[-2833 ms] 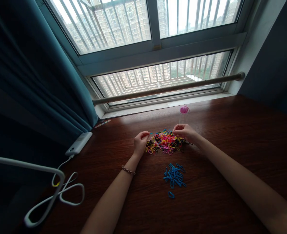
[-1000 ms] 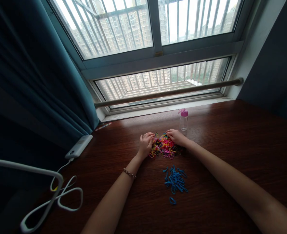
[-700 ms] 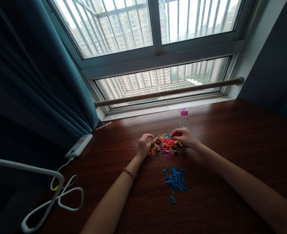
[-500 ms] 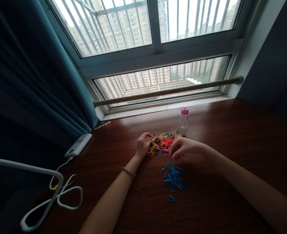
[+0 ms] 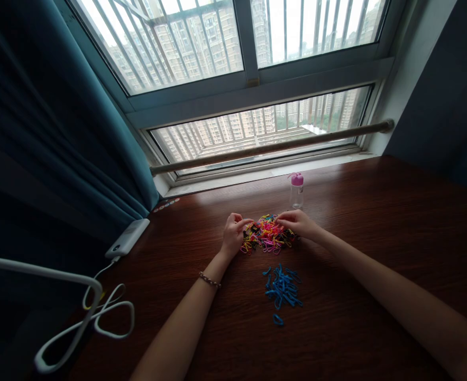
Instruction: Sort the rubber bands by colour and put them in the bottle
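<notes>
A heap of small hair ties (image 5: 271, 235) in red, pink, yellow and black lies on the dark wooden table. At its left side rests my left hand (image 5: 232, 233), fingers mostly curled and the index finger reaching over the ties; whatever is in its grip does not show. My right hand (image 5: 298, 222) comes in from the right over the heap's upper edge. Its fingers are pressed together among the ties, and what they pinch is too small to make out. Nearer to me lies a separate pile of blue hair ties (image 5: 283, 287), with one blue hair tie (image 5: 277, 319) below it.
Behind the heap stands a clear bottle with a pink lid (image 5: 296, 191). A white power bank (image 5: 128, 238) sits at the table's left edge, with a white cable (image 5: 112, 334) looping down. Window, rail and blue curtain (image 5: 98, 132) border the table (image 5: 376, 222).
My right hand has moved from just above the blue pile up and away to the heap, leaving the blue hair tie it held. A blue bit by my left fingertips no longer shows.
</notes>
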`<state>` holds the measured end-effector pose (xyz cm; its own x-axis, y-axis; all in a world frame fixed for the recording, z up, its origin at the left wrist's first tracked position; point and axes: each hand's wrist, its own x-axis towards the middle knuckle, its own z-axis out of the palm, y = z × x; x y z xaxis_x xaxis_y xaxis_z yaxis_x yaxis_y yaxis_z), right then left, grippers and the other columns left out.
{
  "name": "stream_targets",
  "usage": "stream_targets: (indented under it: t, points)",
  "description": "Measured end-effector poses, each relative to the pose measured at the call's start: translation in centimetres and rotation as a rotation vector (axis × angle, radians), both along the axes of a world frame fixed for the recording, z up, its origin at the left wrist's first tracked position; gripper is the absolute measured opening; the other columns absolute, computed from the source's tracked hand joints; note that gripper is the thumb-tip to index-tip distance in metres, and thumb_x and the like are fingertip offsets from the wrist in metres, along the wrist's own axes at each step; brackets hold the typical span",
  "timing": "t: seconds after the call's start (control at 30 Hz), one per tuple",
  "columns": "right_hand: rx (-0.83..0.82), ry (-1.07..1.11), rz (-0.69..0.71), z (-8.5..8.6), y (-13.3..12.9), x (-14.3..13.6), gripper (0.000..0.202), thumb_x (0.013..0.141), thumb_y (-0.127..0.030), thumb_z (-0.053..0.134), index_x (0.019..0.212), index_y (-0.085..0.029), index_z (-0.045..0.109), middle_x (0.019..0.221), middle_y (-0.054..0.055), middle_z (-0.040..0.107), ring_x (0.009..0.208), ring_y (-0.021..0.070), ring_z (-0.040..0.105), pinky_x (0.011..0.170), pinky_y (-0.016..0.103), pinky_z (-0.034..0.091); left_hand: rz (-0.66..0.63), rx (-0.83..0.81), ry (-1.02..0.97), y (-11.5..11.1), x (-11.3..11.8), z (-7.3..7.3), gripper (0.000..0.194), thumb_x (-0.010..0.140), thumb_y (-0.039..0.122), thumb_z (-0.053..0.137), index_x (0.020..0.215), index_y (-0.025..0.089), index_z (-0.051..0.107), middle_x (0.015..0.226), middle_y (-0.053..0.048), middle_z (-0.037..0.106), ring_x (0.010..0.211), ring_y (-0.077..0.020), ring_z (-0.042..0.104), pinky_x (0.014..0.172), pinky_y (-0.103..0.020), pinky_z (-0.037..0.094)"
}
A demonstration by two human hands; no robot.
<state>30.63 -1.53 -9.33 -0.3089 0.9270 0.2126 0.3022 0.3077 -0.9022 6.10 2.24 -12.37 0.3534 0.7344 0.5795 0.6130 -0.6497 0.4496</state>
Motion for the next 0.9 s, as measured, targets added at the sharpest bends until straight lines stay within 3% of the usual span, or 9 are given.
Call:
stream_targets:
  t: [0.13,0.23,0.33,0.5,0.63,0.77,0.9]
  points:
    - [0.332,-0.209,-0.098,-1.7,1.5,-0.1,0.031,0.086,-0.032,0.043,0.105,-0.017,0.062,0.107,0.009,0.063,0.104,0.0211,0.053,0.092,0.037,0.040,-0.015,0.001,-0.031,-0.4,0.4,0.5,0.034,0.081,0.009,0.044,0.107,0.024,0.059,0.087,-0.004,0.052,0.084,-0.0155,0.050,0.076,-0.029,0.044]
    - [0.369,-0.435,-0.116,-3.1,2.1,-0.5,0.035,0.086,-0.035,0.042,0.113,-0.018,0.058,0.122,0.010,0.054,0.123,0.0259,0.037,0.101,0.046,0.028,-0.087,-0.041,-0.073,-1.3,1.1,1.3,0.021,0.081,0.018,0.049,0.099,0.020,0.061,0.085,-0.005,0.058,0.084,-0.0167,0.054,0.078,-0.031,0.045]
    - [0.354,-0.559,-0.109,-4.0,2.2,-0.6,0.033,0.086,-0.038,0.042,0.108,-0.022,0.062,0.123,0.008,0.054,0.123,0.0274,0.035,0.101,0.048,0.026,-0.262,-0.116,-0.054,-2.8,2.2,2.2,0.012,0.080,0.025,0.055,0.084,0.019,0.064,0.081,-0.005,0.063,0.080,-0.0166,0.057,0.075,-0.031,0.047]
    - [0.362,-0.386,-0.088,-4.2,2.2,0.0,0.035,0.089,-0.031,0.035,0.096,-0.019,0.067,0.107,0.008,0.062,0.108,0.0206,0.050,0.096,0.038,0.036,-0.535,-0.229,0.060,-5.2,3.9,2.9,0.017,0.078,0.032,0.057,0.080,0.019,0.068,0.074,-0.006,0.066,0.073,-0.0162,0.059,0.072,-0.031,0.048]
    - [0.266,-0.135,-0.138,-3.6,2.0,0.5,0.038,0.088,-0.036,0.037,0.088,-0.016,0.069,0.101,0.009,0.063,0.098,0.0193,0.056,0.090,0.034,0.042,-0.617,-0.260,0.092,-5.8,4.3,2.9,0.018,0.077,0.034,0.058,0.076,0.019,0.068,0.071,-0.006,0.066,0.069,-0.0151,0.060,0.068,-0.027,0.048]
    - [0.158,0.082,-0.201,-2.8,1.6,0.8,0.036,0.082,-0.042,0.046,0.083,-0.016,0.069,0.095,0.009,0.066,0.091,0.0195,0.060,0.086,0.033,0.044,-0.544,-0.216,0.105,-5.3,4.0,2.6,0.020,0.078,0.035,0.057,0.074,0.018,0.068,0.066,-0.005,0.064,0.064,-0.0139,0.058,0.064,-0.026,0.047]
    - [-0.015,0.254,-0.273,-2.5,1.2,0.9,0.030,0.067,-0.042,0.064,0.080,-0.015,0.067,0.085,0.007,0.068,0.081,0.0193,0.062,0.078,0.032,0.047,-0.268,-0.108,0.037,-4.2,3.1,2.1,0.020,0.081,0.032,0.053,0.075,0.017,0.065,0.071,-0.005,0.065,0.067,-0.0146,0.058,0.067,-0.027,0.046]
